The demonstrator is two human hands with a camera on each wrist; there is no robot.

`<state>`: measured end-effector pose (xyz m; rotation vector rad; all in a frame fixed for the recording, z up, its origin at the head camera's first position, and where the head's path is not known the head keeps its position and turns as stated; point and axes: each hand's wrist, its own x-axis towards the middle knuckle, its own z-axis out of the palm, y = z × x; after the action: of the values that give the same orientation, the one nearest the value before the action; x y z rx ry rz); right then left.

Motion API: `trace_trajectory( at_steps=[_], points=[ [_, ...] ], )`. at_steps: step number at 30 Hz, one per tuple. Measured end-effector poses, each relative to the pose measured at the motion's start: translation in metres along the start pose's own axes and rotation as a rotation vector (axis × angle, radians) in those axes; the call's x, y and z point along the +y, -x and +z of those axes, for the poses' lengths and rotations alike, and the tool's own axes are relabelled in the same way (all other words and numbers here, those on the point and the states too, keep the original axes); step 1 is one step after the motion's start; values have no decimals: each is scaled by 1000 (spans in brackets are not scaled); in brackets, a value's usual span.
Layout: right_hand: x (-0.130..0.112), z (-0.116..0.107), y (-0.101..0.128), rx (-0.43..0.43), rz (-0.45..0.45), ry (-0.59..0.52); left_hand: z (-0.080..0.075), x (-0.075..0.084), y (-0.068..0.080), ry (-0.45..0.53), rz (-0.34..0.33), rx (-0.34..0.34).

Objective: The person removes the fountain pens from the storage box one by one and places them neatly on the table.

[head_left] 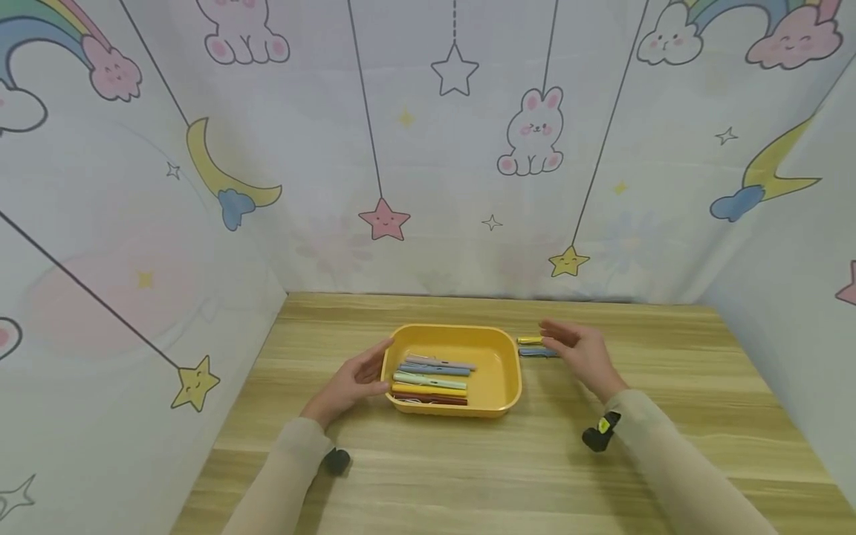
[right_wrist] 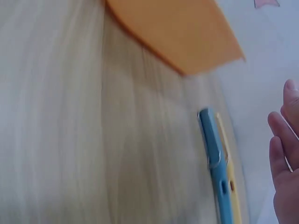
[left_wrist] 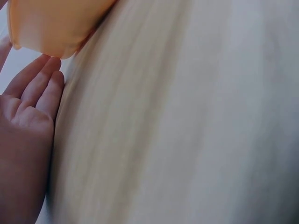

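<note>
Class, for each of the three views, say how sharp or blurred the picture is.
Head view: sharp, evenly lit, the yellow tray crisp. Left wrist view: the table smeared by streaky blur. Right wrist view: the same streaking, yet the blue pen stays readable.

Tray (head_left: 501, 371) sits mid-surface (head_left: 468, 468), roughly centred between both hands. Five pens (head_left: 431, 380) lie in the tray's left half, side by side, stacked front to back, each running left-right. Two more pens (head_left: 535, 346) lie on the surface just right of the tray, near its far right corner, parallel, one behind the other. Left hand (head_left: 351, 383) is at the tray's left wall, fingertips at its corner, edge of hand down on the surface. Right hand (head_left: 582, 353) is over the surface right of the tray, just beside the two loose pens. Curtain walls stand behind and to both sides.
</note>
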<state>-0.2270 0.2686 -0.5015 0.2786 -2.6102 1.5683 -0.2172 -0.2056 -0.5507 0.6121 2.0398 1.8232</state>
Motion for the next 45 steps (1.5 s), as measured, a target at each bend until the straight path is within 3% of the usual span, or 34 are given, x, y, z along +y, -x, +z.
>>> trace_trajectory(
  at_steps=[9, 17, 26, 45],
  points=[
    [-32, 25, -7, -71, -12, -168, 2, 0, -1, 9, -16, 5],
    [-55, 47, -14, -128, -50, -242, 1, -1, -1, 8, -22, 10],
    [-68, 73, -22, -193, -86, -234, 0, -3, 0, 2, -15, 16],
    [-68, 99, -35, -346, -13, -98, 0, -4, -1, 5, -9, 18]
  ],
)
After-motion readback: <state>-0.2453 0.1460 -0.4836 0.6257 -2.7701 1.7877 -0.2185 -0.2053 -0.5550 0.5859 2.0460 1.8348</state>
